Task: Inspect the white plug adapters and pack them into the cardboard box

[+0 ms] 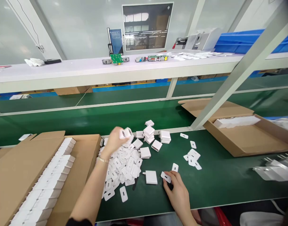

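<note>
My left hand (113,142) is closed around white charger housings (128,134), raised over the left side of the loose pile; the fingers' far side is hidden. Between the fingertips of my right hand (178,191) is a small white cover plate (166,177) with a slot in it. Another slotted plate (174,167) lies just beyond these fingertips. To the left of that hand, a single white charger (151,177) rests flat on the green work surface (167,201). A large heap of white cover plates (122,166) spreads below my left hand.
Several charger housings (149,131) are stacked behind the heap. At left, an open cardboard box (84,160) holds a row of white housings (48,188). Another open carton (238,150) stands at right. A slanted white post (229,84) crosses in front of the shelf (82,70).
</note>
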Tool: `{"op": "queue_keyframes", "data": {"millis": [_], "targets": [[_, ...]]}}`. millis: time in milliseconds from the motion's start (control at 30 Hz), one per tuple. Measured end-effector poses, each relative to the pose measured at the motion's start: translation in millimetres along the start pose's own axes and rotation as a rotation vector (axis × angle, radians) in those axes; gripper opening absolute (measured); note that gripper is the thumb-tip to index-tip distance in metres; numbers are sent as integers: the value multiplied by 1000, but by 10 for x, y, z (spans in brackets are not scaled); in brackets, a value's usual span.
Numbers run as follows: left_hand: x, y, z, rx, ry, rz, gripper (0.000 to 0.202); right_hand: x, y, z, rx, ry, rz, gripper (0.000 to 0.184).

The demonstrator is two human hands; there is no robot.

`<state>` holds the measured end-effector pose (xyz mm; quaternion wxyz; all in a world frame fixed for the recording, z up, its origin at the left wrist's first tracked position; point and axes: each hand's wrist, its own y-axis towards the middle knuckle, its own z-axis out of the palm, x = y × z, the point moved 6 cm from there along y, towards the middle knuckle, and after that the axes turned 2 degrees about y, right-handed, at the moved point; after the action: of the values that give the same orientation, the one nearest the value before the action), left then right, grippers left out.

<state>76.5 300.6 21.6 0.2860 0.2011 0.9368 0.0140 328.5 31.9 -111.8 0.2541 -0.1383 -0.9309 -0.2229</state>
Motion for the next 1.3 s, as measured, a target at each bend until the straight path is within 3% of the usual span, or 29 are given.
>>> {"op": "queue_keyframes", "data": {"millis": [67,167,233,300,400,533,667,800,900,1000,1133,1200,1300], "targets": [[-339,-495,237,81,-53,94,38,-12,1,10,0,8,12,29],[-736,-1103,767,262,-99,231,43,-16,2,17,4,27,37,30],[-855,-1310,1010,303,-109,254,50,-4,5,13,16,57,45,30],[-885,-1393,1080,295,-129,261,64,6,9,-9,23,129,54,28],[-818,-1457,917,284,-389,226,74,13,17,-112,-26,293,85,27],[-723,-1669,556,353,-969,216,54,184,13,-384,-121,473,111,28],[-704,-1909,304,368,-1132,267,43,751,22,-711,-87,681,-14,22],[-691,-2051,203,345,-1100,287,41,1426,33,-894,110,702,-231,24],[-663,-2127,173,307,-1060,285,44,1768,8,-883,262,667,-357,33],[-637,-2193,174,271,-1047,273,57,1951,-14,-807,345,633,-389,33],[-562,-2227,242,209,-1048,183,41,2043,-20,-672,426,670,-295,27],[-509,-2225,257,124,-1056,140,30,2037,-38,-578,469,742,-233,34],[-479,-2238,227,-19,-1104,159,27,1906,-63,-425,396,975,-32,45]]}}
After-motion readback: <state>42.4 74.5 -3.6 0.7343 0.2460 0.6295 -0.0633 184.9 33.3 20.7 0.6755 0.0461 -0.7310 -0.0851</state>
